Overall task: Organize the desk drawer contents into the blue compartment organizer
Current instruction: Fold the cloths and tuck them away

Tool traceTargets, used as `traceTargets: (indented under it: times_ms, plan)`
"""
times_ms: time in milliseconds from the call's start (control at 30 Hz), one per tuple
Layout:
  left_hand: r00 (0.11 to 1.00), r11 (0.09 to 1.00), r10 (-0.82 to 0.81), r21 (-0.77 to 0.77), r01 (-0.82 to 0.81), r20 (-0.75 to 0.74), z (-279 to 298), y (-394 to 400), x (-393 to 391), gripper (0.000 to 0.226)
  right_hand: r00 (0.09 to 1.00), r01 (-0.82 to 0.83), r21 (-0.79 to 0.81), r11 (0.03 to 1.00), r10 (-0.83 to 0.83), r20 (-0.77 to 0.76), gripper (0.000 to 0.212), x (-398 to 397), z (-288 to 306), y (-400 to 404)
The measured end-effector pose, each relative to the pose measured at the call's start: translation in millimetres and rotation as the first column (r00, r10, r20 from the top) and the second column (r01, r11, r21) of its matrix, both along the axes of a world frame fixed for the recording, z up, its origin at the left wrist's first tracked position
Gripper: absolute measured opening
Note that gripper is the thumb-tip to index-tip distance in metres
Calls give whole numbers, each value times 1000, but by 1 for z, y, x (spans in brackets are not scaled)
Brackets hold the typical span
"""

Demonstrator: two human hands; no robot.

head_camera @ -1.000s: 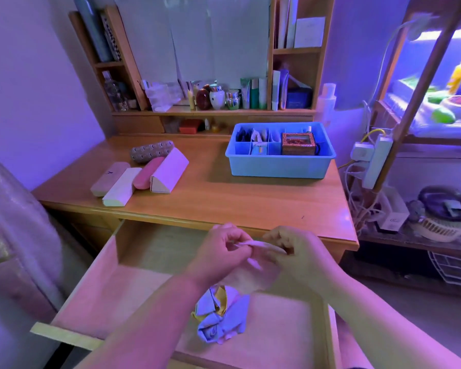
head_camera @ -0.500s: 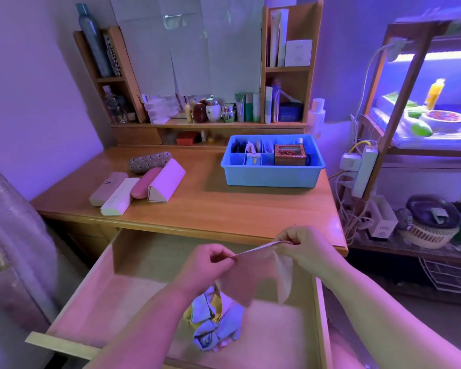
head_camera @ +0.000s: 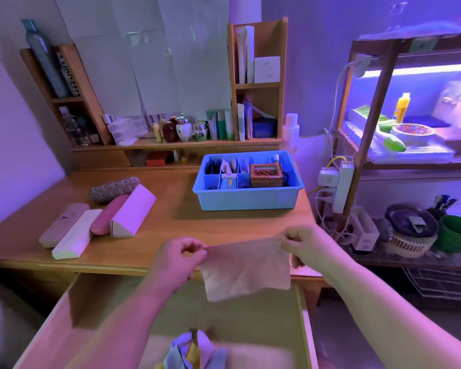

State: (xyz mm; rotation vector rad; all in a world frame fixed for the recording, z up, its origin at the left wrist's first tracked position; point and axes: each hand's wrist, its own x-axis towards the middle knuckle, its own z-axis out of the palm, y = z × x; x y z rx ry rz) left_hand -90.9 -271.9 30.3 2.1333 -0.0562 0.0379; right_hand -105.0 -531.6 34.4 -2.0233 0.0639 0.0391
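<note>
The small cloth (head_camera: 246, 270), bunched between the hands a second ago, now hangs spread flat above the open drawer (head_camera: 302, 328), its top corners pinched by the left hand (head_camera: 180, 255) and right hand (head_camera: 308, 242), so folding probably precedes placement in the blue organizer (head_camera: 248, 199) on the desk (head_camera: 176, 214).

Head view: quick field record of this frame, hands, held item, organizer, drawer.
left hand: pinches the cloth's top left corner
right hand: pinches the cloth's top right corner
cloth: thin, tan, spread flat between both hands above the open drawer
blue organizer: on the desk, partly filled, small patterned box inside
drawer: open, crumpled cloths at the near end
</note>
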Motion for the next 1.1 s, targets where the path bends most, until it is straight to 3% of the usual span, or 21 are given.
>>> traceTargets:
  times_ms: [100, 167, 267, 367, 567, 733, 867, 1100]
  plan:
    - [997, 980, 29, -200, -14, 72, 20, -6, 24, 9, 992, 15, 158, 987, -34, 119, 20, 23, 22, -6]
    - [989, 955, 25, -297, 19, 145, 28, -7, 35, 8, 975, 11, 153, 988, -45, 217, 14, 31, 30, -11]
    - [973, 954, -10, -289, 78, 229, 21, -5, 39, 9, 949, -8, 55, 998, -10, 315, 10, 30, 27, -14]
    - [984, 954, -60, -279, 106, 167, -9, -3, 33, 19, 971, -42, 46, 998, 30, 235, 10, 23, -5, -11]
    - [993, 981, -115, -163, 107, -35, -71, 6, 20, 30, 995, -95, -173, 980, 97, 5, 25, 11, -71, -8]
    - [998, 987, -53, -152, 47, -37, -74, 4, 50, 12, 996, 35, -213, 976, -16, 91, 21, 37, -75, -10]
    - [999, 998, 9, -63, -11, -37, -75, -4, 86, 18, 993, 113, -299, 948, -95, 74, 19, 66, -75, -7]
    - [998, 955, 27, 297, -10, -53, -83, -9, 112, 14, 990, 142, -561, 815, -126, 68, 8, 85, -89, 1]
